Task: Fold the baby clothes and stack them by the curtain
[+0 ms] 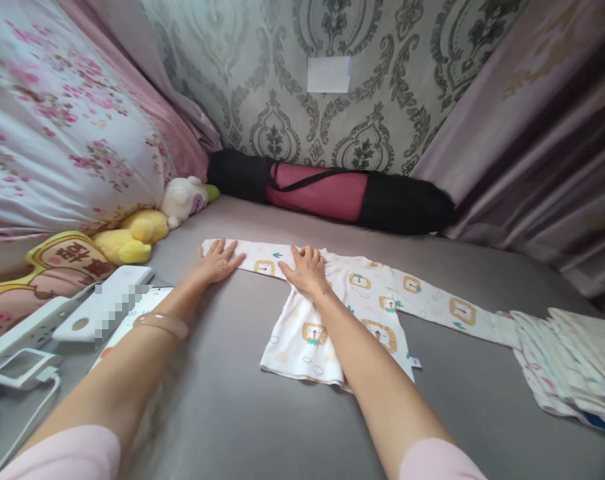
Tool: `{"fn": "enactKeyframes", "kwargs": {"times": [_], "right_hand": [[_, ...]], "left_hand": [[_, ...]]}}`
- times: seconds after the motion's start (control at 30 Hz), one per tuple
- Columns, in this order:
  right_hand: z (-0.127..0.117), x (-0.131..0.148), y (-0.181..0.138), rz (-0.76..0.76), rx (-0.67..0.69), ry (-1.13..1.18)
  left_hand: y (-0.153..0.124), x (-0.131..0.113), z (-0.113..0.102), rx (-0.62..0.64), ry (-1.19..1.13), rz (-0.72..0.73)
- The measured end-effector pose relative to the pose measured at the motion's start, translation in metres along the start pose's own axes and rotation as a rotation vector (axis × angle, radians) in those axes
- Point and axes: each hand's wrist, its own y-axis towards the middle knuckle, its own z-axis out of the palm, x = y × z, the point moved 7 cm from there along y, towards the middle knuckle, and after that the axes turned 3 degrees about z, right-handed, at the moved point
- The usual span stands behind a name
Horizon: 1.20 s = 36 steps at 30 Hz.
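A small white long-sleeved top with lion prints [367, 300] lies spread flat on the grey bed sheet [222, 400]. My left hand [217, 260] lies flat with fingers stretched out on the end of its left sleeve. My right hand [307, 269] presses flat, fingers spread, near the shoulder where that sleeve meets the body. The other sleeve runs out to the right across the sheet. Neither hand holds anything.
A pile of folded pale clothes [567, 363] sits at the right. Yellow and white plush toys [147, 227] and a floral pillow [57, 127] lie at the left, with a power strip and charger [27, 340]. A black and red roll bag [332, 193] lines the wall.
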Motion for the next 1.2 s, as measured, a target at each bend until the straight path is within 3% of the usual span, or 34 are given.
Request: {"fn": "enactKeyframes", "kwargs": {"times": [0.1,0.2,0.3,0.4,0.47,0.6,0.73,0.87,1.0,1.2], "right_hand": [[0.001,0.000,-0.001,-0.001,0.001,0.003],[0.001,0.001,-0.002,0.000,0.015,0.010],[-0.003,0.000,0.002,0.002,0.065,0.053],[-0.011,-0.006,0.004,-0.028,0.225,0.194],[-0.026,-0.017,-0.002,-0.078,0.281,0.292],[-0.072,-0.069,-0.045,-0.080,0.124,0.421],[-0.098,-0.139,-0.119,0.120,0.096,0.438],[-0.110,-0.185,-0.189,0.377,0.116,0.339],[-0.110,-0.187,-0.233,0.493,0.189,0.176],[-0.114,-0.159,-0.260,0.528,0.251,0.038]], "left_hand": [[0.001,0.012,-0.002,-0.015,0.005,-0.040],[-0.002,0.008,-0.001,-0.030,-0.001,-0.041],[-0.013,-0.007,-0.013,-0.193,0.075,-0.018],[-0.037,-0.031,-0.033,-0.403,0.111,0.016],[-0.054,-0.046,-0.041,-0.434,0.062,0.008],[-0.084,-0.074,-0.036,-0.226,-0.106,-0.004],[-0.114,-0.103,-0.013,0.074,-0.229,0.101],[-0.136,-0.119,0.001,0.103,-0.213,0.139],[-0.149,-0.122,0.008,0.023,-0.149,0.103],[-0.168,-0.121,0.011,-0.011,-0.228,0.096]]}}
